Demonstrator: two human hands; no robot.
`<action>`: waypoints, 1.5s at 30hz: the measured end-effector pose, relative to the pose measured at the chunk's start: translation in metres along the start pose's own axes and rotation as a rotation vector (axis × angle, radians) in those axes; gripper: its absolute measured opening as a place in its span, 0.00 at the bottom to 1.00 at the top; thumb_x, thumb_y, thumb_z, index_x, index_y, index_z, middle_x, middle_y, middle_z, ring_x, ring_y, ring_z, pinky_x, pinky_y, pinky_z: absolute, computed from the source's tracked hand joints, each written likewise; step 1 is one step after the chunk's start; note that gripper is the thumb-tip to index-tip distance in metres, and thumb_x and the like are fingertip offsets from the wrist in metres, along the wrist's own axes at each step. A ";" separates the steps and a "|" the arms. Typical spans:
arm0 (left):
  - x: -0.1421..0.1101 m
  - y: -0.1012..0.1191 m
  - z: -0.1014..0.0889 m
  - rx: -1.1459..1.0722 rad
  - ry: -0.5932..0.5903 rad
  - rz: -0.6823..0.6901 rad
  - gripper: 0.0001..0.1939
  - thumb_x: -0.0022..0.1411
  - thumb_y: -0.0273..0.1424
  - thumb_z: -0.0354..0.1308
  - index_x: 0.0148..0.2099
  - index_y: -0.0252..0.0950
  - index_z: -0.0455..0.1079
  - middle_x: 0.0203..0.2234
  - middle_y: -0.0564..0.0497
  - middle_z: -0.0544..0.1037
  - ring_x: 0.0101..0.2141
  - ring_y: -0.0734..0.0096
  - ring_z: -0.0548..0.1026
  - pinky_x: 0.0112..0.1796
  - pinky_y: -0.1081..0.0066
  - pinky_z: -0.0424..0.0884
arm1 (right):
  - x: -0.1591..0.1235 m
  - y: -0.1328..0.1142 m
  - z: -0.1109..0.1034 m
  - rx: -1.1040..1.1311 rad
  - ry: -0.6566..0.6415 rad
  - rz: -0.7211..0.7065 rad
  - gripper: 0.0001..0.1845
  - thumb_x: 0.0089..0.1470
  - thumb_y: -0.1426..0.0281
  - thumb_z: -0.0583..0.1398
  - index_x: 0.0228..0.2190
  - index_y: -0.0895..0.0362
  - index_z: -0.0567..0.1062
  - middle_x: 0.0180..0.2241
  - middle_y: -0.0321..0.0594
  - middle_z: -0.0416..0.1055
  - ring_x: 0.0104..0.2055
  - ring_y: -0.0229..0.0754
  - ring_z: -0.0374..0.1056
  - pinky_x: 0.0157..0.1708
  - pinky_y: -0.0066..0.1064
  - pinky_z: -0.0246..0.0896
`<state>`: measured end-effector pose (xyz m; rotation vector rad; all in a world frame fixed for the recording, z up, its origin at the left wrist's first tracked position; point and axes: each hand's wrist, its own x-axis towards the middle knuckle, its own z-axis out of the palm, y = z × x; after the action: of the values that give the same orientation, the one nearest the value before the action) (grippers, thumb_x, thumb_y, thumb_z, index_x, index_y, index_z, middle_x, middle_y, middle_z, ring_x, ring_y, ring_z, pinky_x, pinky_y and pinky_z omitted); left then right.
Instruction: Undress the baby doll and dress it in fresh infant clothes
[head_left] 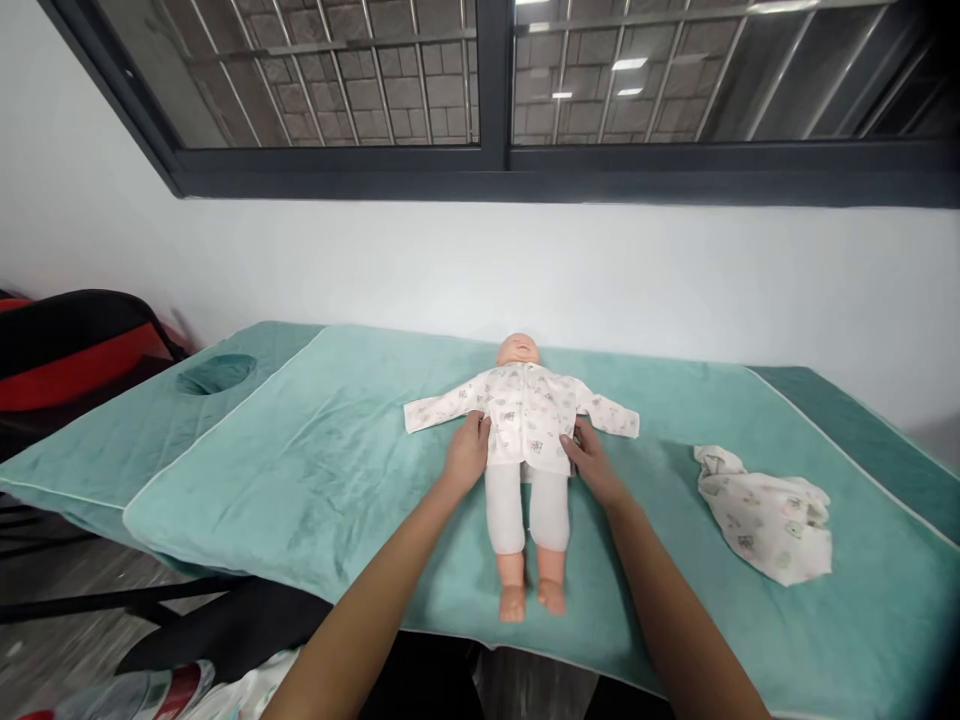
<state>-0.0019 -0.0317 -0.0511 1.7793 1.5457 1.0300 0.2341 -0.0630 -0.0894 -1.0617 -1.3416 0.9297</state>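
A baby doll [511, 572] lies on its back on the green bed cover, its head toward the wall and its bare feet toward me. It wears a white printed baby shirt [531, 412], with both sleeves stretched out sideways, and white leggings. At the shirt's left side my left hand [469, 452] is closed on the cloth below the sleeve. My right hand [590, 462] grips the opposite side, its thumb on the front of the shirt and its other fingers partly hidden beside it. The sleeve ends hide the doll's hands.
A crumpled white printed garment [769, 520] lies on the bed [300, 480] to the right. The bed has a face hole [217, 374] at its left end. A red and black chair [82, 350] stands at the left. A plastic bottle [127, 695] shows at the lower left.
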 end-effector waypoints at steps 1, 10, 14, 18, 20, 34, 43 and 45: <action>0.002 0.001 0.004 -0.020 0.011 0.002 0.13 0.69 0.36 0.45 0.43 0.36 0.68 0.34 0.44 0.76 0.35 0.61 0.72 0.38 0.65 0.64 | 0.000 0.000 -0.001 0.033 0.022 0.004 0.24 0.56 0.56 0.61 0.51 0.52 0.69 0.51 0.43 0.71 0.53 0.48 0.66 0.48 0.38 0.64; -0.015 -0.033 -0.013 -0.803 -0.105 -0.213 0.19 0.55 0.39 0.64 0.46 0.34 0.71 0.20 0.58 0.66 0.19 0.79 0.61 0.22 0.76 0.57 | -0.021 -0.013 -0.002 0.037 0.166 0.159 0.20 0.55 0.55 0.62 0.43 0.55 0.72 0.36 0.40 0.76 0.38 0.45 0.70 0.38 0.37 0.66; -0.017 -0.044 -0.026 -1.217 -0.127 -0.239 0.14 0.55 0.32 0.65 0.43 0.33 0.72 0.18 0.61 0.57 0.16 0.86 0.52 0.18 0.80 0.50 | -0.060 -0.019 -0.016 -0.089 0.072 0.083 0.16 0.59 0.58 0.59 0.45 0.53 0.73 0.44 0.43 0.75 0.46 0.46 0.70 0.48 0.41 0.65; -0.011 -0.044 -0.021 -1.247 -0.091 -0.283 0.13 0.54 0.30 0.66 0.42 0.33 0.73 0.20 0.60 0.61 0.18 0.85 0.57 0.19 0.81 0.55 | -0.089 -0.023 -0.062 -0.405 0.119 -0.004 0.15 0.58 0.59 0.60 0.44 0.51 0.74 0.49 0.44 0.72 0.50 0.49 0.68 0.51 0.44 0.64; -0.009 -0.045 -0.018 -1.224 -0.102 -0.304 0.15 0.54 0.30 0.67 0.43 0.32 0.74 0.20 0.58 0.64 0.20 0.84 0.60 0.21 0.81 0.59 | -0.088 -0.025 -0.090 -0.503 0.216 0.005 0.16 0.56 0.58 0.61 0.44 0.52 0.74 0.49 0.46 0.71 0.52 0.50 0.67 0.49 0.45 0.66; -0.002 -0.056 -0.017 -1.375 -0.167 -0.327 0.14 0.57 0.29 0.64 0.46 0.35 0.72 0.32 0.51 0.77 0.30 0.76 0.75 0.33 0.75 0.72 | 0.052 0.005 -0.132 -0.573 0.352 0.428 0.11 0.46 0.62 0.65 0.23 0.57 0.73 0.15 0.34 0.69 0.18 0.37 0.63 0.23 0.28 0.57; -0.004 -0.057 -0.016 -1.400 -0.125 -0.329 0.22 0.60 0.30 0.63 0.56 0.46 0.64 0.61 0.46 0.68 0.55 0.60 0.73 0.50 0.62 0.71 | 0.082 0.036 -0.139 -0.604 0.688 0.268 0.14 0.55 0.61 0.56 0.38 0.58 0.72 0.25 0.38 0.71 0.27 0.41 0.66 0.32 0.31 0.61; -0.004 -0.057 -0.015 -1.385 -0.124 -0.316 0.24 0.60 0.30 0.62 0.57 0.48 0.63 0.62 0.46 0.67 0.55 0.60 0.72 0.50 0.62 0.71 | 0.087 0.040 -0.140 -0.637 0.724 0.230 0.12 0.53 0.62 0.58 0.34 0.57 0.72 0.28 0.38 0.72 0.31 0.42 0.67 0.36 0.31 0.60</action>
<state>-0.0458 -0.0267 -0.0901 0.5783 0.6014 1.2770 0.3800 0.0236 -0.0947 -1.8491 -0.9069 0.1898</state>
